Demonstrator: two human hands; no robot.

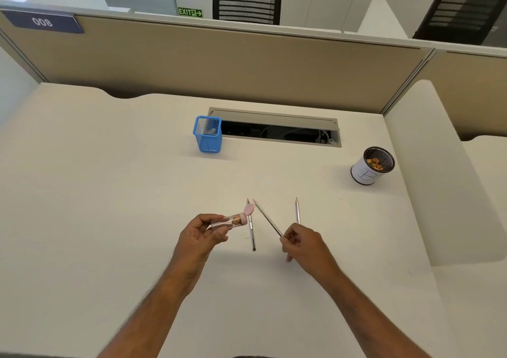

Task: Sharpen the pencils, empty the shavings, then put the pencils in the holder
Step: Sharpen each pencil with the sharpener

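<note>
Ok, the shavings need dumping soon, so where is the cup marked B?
The cup marked B stands on the desk at far right, beyond the right hand and right of the cable hatch.

Three readable marks in your view.
Ahead of you, the blue plate on the top edge of the partition at far left reads "008", its digits appearing upside down from where you sit. Beyond the partition, a green sign on the far wall says "EXIT", with an arrow pointing right. On your right, the white-wrapped cup carries a handwritten letter "B".
</note>
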